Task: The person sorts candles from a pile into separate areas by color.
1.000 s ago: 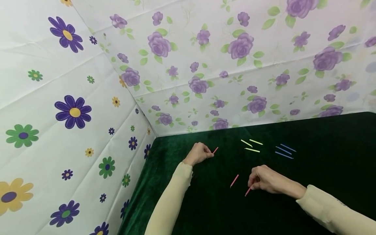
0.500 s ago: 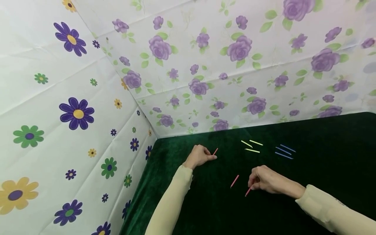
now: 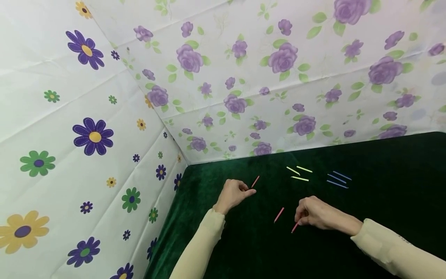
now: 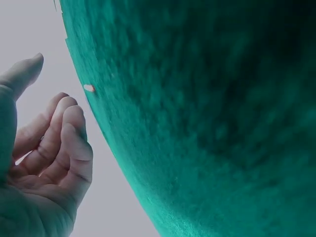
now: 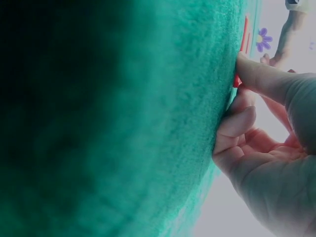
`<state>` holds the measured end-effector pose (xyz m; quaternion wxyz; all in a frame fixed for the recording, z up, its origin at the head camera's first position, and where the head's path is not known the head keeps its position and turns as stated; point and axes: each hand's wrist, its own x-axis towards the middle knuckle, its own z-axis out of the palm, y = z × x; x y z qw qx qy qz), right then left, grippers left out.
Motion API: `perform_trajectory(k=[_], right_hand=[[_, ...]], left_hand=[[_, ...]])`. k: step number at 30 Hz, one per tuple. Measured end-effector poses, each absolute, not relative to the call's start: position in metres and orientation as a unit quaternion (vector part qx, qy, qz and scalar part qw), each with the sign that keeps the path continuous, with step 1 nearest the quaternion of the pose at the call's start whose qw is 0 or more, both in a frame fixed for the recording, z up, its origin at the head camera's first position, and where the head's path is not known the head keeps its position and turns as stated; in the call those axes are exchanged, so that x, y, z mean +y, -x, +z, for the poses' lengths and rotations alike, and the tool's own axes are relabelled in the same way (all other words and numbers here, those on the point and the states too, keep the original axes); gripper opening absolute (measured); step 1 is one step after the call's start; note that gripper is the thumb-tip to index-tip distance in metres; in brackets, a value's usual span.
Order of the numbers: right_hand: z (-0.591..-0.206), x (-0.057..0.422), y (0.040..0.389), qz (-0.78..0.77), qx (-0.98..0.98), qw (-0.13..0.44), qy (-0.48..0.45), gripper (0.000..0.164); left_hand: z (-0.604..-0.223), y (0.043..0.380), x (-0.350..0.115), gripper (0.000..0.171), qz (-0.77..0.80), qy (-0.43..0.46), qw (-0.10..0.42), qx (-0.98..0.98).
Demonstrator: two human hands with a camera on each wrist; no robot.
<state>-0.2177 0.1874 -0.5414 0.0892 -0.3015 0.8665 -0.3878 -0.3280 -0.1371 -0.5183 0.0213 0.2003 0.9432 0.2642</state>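
Note:
In the head view, my left hand [image 3: 234,193] is just left of a thin pink-red candle [image 3: 255,181] lying on the dark green cloth [image 3: 244,240]. Its thumb stands apart from the loosely bent fingers, and nothing is between them in the left wrist view, where the candle's end [image 4: 89,88] shows on the cloth. My right hand [image 3: 318,213] pinches another pink-red candle [image 3: 294,228] low at the cloth, between thumb and fingertips; part of it is hidden by the fingers. A third pink-red candle [image 3: 279,215] lies to the left of this hand.
Three yellow candles [image 3: 300,178] lie loosely together farther back. Three blue candles [image 3: 337,184] lie side by side to their right. White flowered sheets [image 3: 209,97] rise along the back and left edges of the cloth.
The left hand has let go of its candle and drawn back a little toward the lower left; that candle stays on the cloth. The right hand keeps its place and its pinch.

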Motion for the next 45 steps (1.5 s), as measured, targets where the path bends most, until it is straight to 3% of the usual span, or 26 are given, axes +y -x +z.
perform_trajectory(k=[9,16,33,40,45], right_hand=[[-0.540,0.189,0.219,-0.381,0.870,0.088,0.302,0.009],[-0.539,0.190,0.220,-0.381,0.870,0.094,0.298,0.009],[-0.545,0.190,0.220,-0.384,0.869,0.086,0.301,0.009],[-0.553,0.191,0.222,-0.388,0.855,0.048,0.340,0.010],[-0.546,0.191,0.220,-0.390,0.862,0.076,0.316,0.010]], left_hand=[[-0.515,0.301,-0.127,0.023,0.280,-0.258,0.021,0.924],[-0.519,0.284,-0.120,0.015,0.276,-0.286,0.052,0.916],[-0.525,0.251,-0.096,0.015,0.258,-0.303,0.090,0.913],[-0.526,0.247,-0.090,0.020,0.246,-0.289,0.104,0.920],[-0.525,0.246,-0.086,0.020,0.243,-0.282,0.107,0.922]])
